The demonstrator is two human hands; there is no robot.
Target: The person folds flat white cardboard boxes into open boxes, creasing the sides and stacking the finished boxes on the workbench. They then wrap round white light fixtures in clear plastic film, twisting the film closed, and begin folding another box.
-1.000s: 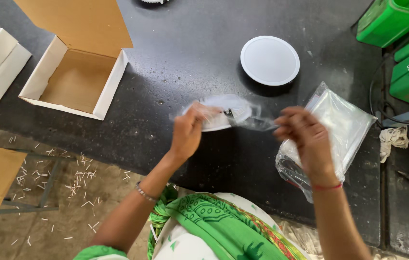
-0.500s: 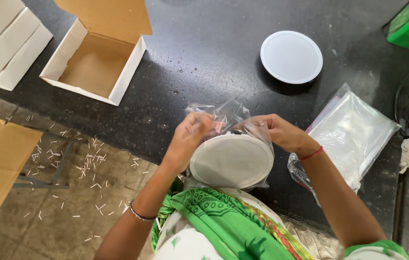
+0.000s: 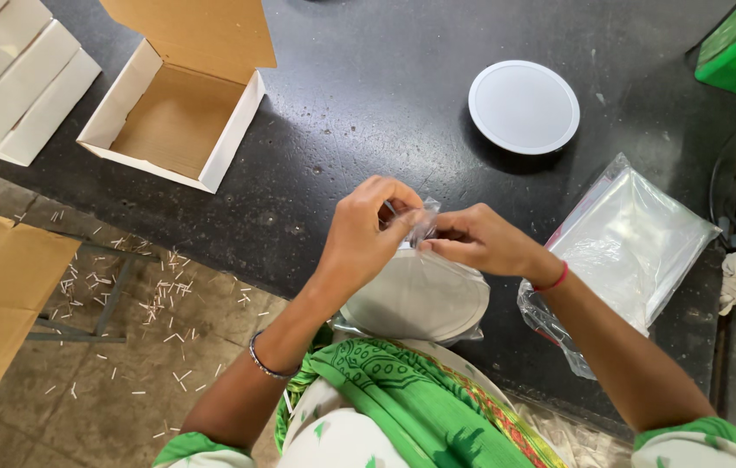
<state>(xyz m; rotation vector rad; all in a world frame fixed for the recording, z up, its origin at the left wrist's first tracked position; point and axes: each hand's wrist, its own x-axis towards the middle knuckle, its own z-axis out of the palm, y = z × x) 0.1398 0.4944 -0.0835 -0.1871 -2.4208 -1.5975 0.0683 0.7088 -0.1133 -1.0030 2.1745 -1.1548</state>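
Dark table (image 3: 368, 104), littered floor (image 3: 125, 347). Both the left hand (image 3: 368, 230) and right hand (image 3: 476, 243) pinch the clear bag (image 3: 424, 227) holding a white disc (image 3: 415, 299).

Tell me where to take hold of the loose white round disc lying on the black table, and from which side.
Grip the white round disc by its raised outer rim, coming straight down from above with fingers on opposite edges. It lies flat on the black table with bare surface all round, so any side looks free; the smooth centre probably gives no purchase.
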